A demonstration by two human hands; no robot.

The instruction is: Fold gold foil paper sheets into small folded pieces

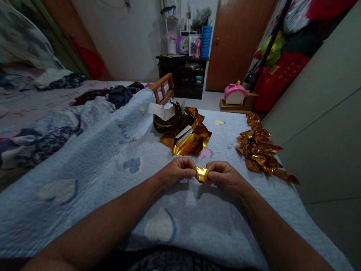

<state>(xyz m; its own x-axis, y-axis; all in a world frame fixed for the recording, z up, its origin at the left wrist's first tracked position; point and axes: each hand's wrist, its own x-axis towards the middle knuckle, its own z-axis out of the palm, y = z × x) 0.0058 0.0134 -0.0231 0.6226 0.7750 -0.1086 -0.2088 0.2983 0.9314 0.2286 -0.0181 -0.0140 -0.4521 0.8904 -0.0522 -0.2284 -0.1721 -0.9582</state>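
Between my two hands is a small folded piece of shiny gold foil paper (202, 174), held just above the heart-patterned bedspread. My left hand (178, 172) pinches its left end between thumb and fingers. At the opposite end, my right hand (224, 176) grips it the same way. Beyond the hands lies a loose pile of gold foil sheets (191, 141), some showing white backs. Behind that pile is a round, dark brown stack of paper (169, 122) with pale sheets sticking up. Several folded gold foil pieces (261, 148) lie heaped along the right side of the bed.
The pale blue bedspread (160, 226) has heart shapes on it. Crumpled clothes (121, 96) lie at the far left. A small wooden rail (163, 89) stands at the bed's far edge. Beyond are a pink toy (235, 93) and a dark cabinet (182, 77). A pale panel (324, 150) borders the right.
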